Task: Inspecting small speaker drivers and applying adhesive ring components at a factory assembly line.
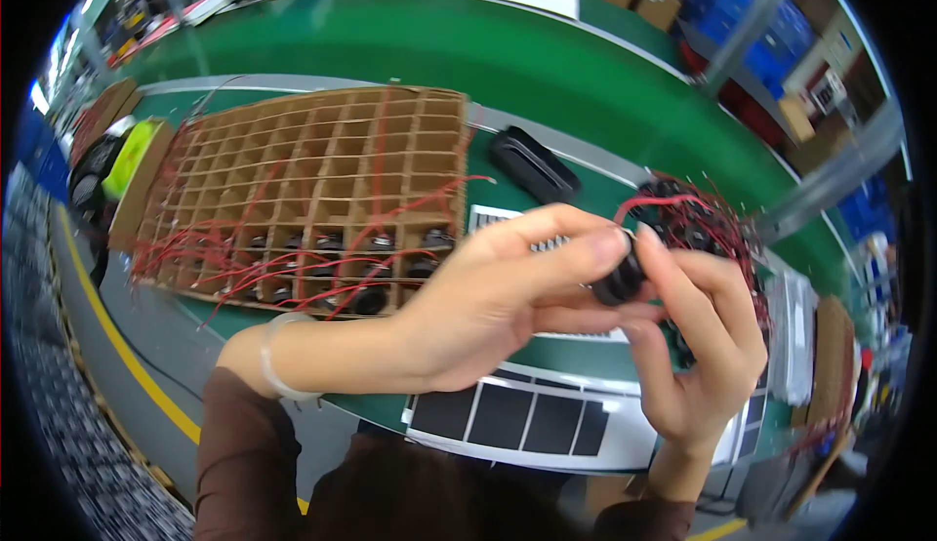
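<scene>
Above the green bench, my left hand (488, 292) is closed, pinching a small round black component with a red wire (621, 283) between thumb and fingers. My right hand (705, 336) grips the same component from the other side, its thumb and index finger against it and the other fingers curled. Fingers hide part of the component. Behind the right hand lies a tangled heap of black parts with red wires (695, 232). To the left is a cardboard divider tray (429, 112); its near cells hold several similar round parts, with red wires trailing over them.
Beneath the hands, a white sheet with black rectangular stickers (503, 414) lies along the near edge. A black elongated case (534, 163) rests beyond the hands. Clear plastic bags (791, 331) are at the right. A green conveyor belt (390, 39) runs across the back beside a metal post (839, 175).
</scene>
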The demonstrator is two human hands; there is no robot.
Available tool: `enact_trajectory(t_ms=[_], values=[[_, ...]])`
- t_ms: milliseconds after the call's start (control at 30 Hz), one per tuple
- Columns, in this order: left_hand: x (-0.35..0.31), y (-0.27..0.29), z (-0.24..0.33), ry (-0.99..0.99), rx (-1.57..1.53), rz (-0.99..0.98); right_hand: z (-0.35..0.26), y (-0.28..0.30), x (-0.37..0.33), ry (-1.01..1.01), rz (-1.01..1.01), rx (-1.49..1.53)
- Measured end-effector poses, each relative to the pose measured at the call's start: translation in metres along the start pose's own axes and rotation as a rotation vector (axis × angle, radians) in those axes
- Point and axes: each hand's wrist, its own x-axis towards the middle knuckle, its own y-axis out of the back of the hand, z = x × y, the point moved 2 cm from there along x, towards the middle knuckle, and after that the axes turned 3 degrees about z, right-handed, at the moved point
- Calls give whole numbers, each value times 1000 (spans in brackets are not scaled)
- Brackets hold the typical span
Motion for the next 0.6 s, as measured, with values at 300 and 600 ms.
enact_trajectory(t_ms=[300, 600], values=[[6, 14, 13, -256, 6, 4, -11, -5, -2, -43, 33, -119], [6, 74, 124, -1076, 1777, 507, -14, -2, -4, -135, -15, -112]])
